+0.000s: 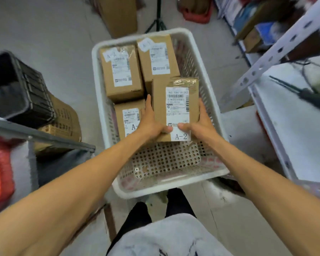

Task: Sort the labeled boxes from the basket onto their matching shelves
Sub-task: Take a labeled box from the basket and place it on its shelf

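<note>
**A-2 box held between both hands over the white basket**

A white metal shelf rack (288, 130) with a punched upright stands at the right, its board smooth and pale. In the middle sits a white plastic rectangular basket (174, 188), its walls and floor perforated with round holes and its rim thick and rounded. To the left is a black ribbed plastic crate (17, 89).

Three brown cardboard boxes lie in the basket, each taped and bearing a white printed shipping label. One is at the far left (121, 72), one at the far right (157, 58), and one at the near left (129, 121) with a tag starting "A-".

A fourth brown cardboard box (175, 108), oblong with glossy tape on its far end, is over the basket's right half, its long label facing up and a white "A-2" tag at its near end. Whether its underside touches the basket floor cannot be told.

The left hand (150, 121) grips the box's left side and the right hand (201, 122) its right side. Fingers run along the flanks, and both thumbs press on top just above the tag.
</note>
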Motion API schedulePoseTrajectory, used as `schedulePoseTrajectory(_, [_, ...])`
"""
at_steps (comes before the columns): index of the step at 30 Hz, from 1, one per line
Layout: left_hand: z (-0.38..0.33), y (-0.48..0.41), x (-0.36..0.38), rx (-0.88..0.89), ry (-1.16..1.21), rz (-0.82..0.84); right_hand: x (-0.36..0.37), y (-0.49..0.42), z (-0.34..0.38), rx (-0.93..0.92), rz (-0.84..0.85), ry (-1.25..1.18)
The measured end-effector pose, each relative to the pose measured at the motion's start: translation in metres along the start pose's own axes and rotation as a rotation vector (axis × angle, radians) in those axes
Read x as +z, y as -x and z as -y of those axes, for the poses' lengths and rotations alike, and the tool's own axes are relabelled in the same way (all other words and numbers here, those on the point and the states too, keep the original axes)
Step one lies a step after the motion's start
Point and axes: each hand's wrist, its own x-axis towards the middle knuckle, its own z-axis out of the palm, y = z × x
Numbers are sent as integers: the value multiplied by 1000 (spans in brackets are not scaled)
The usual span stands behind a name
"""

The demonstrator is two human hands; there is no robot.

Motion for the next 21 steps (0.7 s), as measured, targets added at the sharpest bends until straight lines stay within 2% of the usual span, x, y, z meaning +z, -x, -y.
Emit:
schedulePoseTrajectory(7, [-11,66,-33,158,63,21,7,69,39,-35,-49,5])
schedulePoseTrajectory(12, [-28,103,-42,274,-54,6,7,110,50,-97,-82,-87])
schedulePoseTrajectory(21, [0,200,-2,416,-113,19,-13,223,12,-166,-129,-106])
